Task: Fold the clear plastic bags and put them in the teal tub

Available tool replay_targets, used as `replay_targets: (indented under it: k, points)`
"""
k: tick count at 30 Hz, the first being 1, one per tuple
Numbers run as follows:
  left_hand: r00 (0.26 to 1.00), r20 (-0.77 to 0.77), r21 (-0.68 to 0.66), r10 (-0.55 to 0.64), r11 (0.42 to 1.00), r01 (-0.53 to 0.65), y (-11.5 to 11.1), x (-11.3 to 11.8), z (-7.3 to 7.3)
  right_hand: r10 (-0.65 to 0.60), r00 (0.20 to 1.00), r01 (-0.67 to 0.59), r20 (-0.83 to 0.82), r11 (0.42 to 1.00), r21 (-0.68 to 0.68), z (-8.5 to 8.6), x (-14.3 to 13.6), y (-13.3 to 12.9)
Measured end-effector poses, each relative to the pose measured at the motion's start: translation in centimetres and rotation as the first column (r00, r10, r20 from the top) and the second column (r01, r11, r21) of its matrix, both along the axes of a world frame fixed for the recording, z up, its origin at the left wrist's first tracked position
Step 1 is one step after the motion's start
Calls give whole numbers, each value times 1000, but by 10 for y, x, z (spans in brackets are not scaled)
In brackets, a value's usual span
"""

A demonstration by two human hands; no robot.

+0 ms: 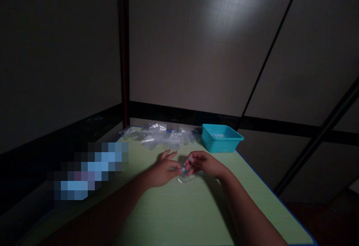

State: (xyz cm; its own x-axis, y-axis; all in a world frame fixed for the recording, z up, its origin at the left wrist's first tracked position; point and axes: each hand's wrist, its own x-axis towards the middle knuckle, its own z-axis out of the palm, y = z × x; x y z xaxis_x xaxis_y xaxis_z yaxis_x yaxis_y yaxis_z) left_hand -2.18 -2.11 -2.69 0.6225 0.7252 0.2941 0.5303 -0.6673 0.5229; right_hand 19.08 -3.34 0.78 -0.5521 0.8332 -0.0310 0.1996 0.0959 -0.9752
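Over the middle of the table, my left hand (162,171) pinches the edge of a small clear plastic bag (183,179) between thumb and index finger, with its other fingers spread. Close by on the right, my right hand (203,162) is closed, its fingers curled at the same bag. Something small and pale shows at its fingertips, too blurred to name. The bag hangs low under both hands, at or just above the tabletop. Most of its upper part is hidden by my fingers.
More clear plastic bags (157,135) lie loosely piled at the table's far edge. A turquoise plastic basket (223,145) stands at the back right, with something pale inside. The light green table (174,212) has a blue rim. Dark panelled walls (179,59) rise behind. A blurred-out blue patch (98,167) covers the left side.
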Motion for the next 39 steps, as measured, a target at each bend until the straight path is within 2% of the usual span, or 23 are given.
replay_targets:
  k: [2, 7, 11, 16, 21, 27, 33, 36, 39]
  points:
    - [999, 28, -20, 32, 999, -32, 0, 1, -1, -29, 1000, 29, -5, 1000, -6, 0, 0, 0]
    - [997, 69, -80, 34, 996, -28, -3, 8, -2, -43, 999, 43, 2, 999, -33, -2, -2, 1]
    - [990, 87, -113, 108, 989, -98, -5, 14, -5, -63, 997, 65, 36, 997, -40, -2, -2, 1]
    - [980, 98, -56, 170, 985, -165, -5, 19, -7, -77, 997, 78, 17, 996, -48, 2, -4, -2]
    - [979, 97, 17, 181, 983, -184, -6, 21, -6, -102, 994, 100, -38, 994, -49, 5, -6, -2]
    - [978, 84, 2, 189, 982, -190, -5, 21, -5, -96, 992, 88, -80, 992, -92, 4, -7, -2]
    - [979, 96, -3, 181, 983, -182, -5, 22, -4, -60, 996, 57, -73, 997, -48, 4, -8, -5]
    - [982, 85, 15, 168, 985, -170, -4, 22, -5, -16, 997, 9, -82, 996, -86, 2, -8, -4]
    - [982, 76, 22, 171, 985, -173, -2, 22, -8, -27, 991, 11, -133, 993, -121, 0, -9, -4]
